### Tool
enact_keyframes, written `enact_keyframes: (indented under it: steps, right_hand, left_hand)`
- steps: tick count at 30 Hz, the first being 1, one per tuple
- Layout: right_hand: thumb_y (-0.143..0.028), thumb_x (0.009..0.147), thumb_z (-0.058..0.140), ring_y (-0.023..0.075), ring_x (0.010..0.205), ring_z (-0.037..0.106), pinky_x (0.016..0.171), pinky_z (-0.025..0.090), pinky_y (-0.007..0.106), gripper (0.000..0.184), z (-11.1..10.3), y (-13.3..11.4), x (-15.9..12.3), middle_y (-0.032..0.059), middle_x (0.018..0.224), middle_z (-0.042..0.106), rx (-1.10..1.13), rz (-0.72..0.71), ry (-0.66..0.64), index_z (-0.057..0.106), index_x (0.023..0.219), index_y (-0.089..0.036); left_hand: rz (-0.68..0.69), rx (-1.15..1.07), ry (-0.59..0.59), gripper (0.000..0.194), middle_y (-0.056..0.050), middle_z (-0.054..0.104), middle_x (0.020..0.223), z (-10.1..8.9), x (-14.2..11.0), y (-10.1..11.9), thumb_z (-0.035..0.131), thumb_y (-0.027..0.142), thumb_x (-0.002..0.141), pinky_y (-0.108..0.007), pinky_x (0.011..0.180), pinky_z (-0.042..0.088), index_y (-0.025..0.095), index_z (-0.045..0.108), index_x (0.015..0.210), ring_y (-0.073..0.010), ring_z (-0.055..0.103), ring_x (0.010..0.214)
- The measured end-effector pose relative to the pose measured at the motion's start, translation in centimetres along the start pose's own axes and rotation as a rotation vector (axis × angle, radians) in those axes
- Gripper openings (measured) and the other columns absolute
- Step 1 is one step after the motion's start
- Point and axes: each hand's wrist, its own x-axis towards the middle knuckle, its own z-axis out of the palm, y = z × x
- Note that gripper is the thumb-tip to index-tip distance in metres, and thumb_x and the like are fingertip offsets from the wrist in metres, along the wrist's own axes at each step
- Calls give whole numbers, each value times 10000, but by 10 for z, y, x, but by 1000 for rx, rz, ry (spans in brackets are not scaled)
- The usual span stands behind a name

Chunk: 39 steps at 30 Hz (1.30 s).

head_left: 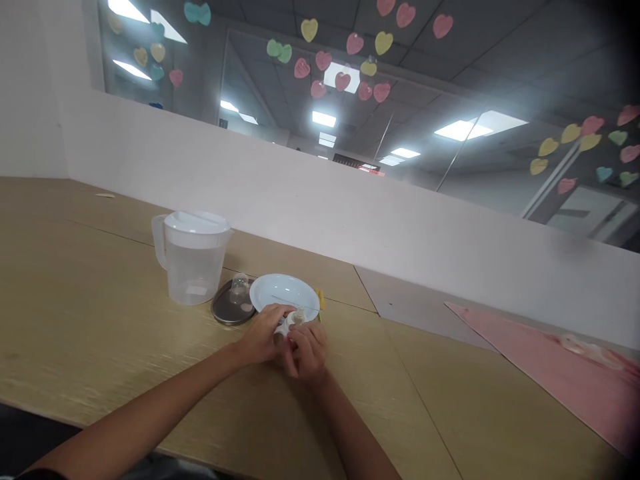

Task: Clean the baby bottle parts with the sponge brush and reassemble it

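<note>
My left hand (265,331) is closed around a small white piece (285,325) with a pale, translucent knob at its top; its exact kind is too small to make out. Against the same piece, the fingers of my right hand (309,347) are curled and pinched together. A small red spot shows by the right fingertips, but I cannot tell what it is. Just beyond both hands lies a pale blue-white plate (273,283), with a thin stick-like thing across it. The lower part of the white piece is hidden by my fingers.
Left of the plate, a round dark metal tray (227,312) holds a small clear cup (241,287). Behind it stands a lidded translucent pitcher (196,263). Something yellow (321,299) touches the plate's right side. A pink sheet (550,367) lies far right, and a white wall (300,207) rises behind the table.
</note>
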Motion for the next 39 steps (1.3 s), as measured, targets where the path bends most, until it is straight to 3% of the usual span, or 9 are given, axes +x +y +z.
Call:
enact_keyframes:
  steps: [8,10,13,16,20,25,28,32,39]
  right_hand:
    - [-102,752,506,162,771,601,680,502,311,123,1,-6,4,66,835,632,84,-111,-13,548,846,-169]
    - [-98,773,497,167,806,603,699,508,319,131,0,-2,3,72,867,624,106,-1,92,547,871,-168]
    - [-114,830,460,168,836,599,729,505,336,127,0,7,-1,67,893,609,125,328,283,536,912,-173]
    - [-156,867,440,156,771,594,701,495,317,105,1,14,-7,38,832,600,130,508,307,534,907,-179]
    - [-151,837,487,128,611,537,601,444,276,65,2,10,-9,-6,682,565,64,421,205,538,827,-190]
    - [-116,803,497,123,571,524,600,403,292,79,1,2,2,-12,644,576,0,213,171,524,813,-189]
    - [-106,798,499,128,584,521,592,385,289,89,-1,2,5,-9,637,581,-23,202,166,526,811,-189]
    - [-93,784,519,132,588,509,593,378,290,99,-3,2,7,-4,642,591,-36,202,179,537,818,-185]
    - [-96,791,516,133,598,508,620,378,301,97,-1,-1,7,-2,661,598,-12,223,172,543,822,-183]
  left_hand:
    - [12,-31,6,440,-102,615,1063,6,-2,-9,552,281,722,-401,919,414,163,519,1144,-240,551,997]
    - [9,-38,10,435,-100,622,1059,4,0,-4,585,311,723,-391,904,424,164,536,1129,-239,557,988]
    - [-15,-49,-5,462,-96,628,1073,0,3,3,641,366,702,-386,896,428,172,559,1113,-248,562,991]
    - [-33,-51,-19,476,-96,633,1075,-2,5,7,657,378,688,-388,896,426,174,569,1110,-256,563,993]
    - [-15,-51,-8,466,-92,642,1051,-1,6,7,660,366,685,-380,889,430,177,578,1103,-249,564,981]
    - [12,-54,16,462,-85,638,1042,1,3,6,638,357,710,-384,906,425,180,551,1127,-238,563,980]
    - [-35,-68,32,540,-97,603,1096,2,1,7,642,356,701,-377,909,429,178,479,1185,-235,551,1017]
    - [-115,-120,32,496,-86,589,1035,2,0,9,662,383,675,-353,833,458,172,462,1076,-223,559,950]
    - [-106,-104,41,442,-79,599,1007,2,1,9,659,386,680,-363,832,440,175,487,1028,-224,554,931]
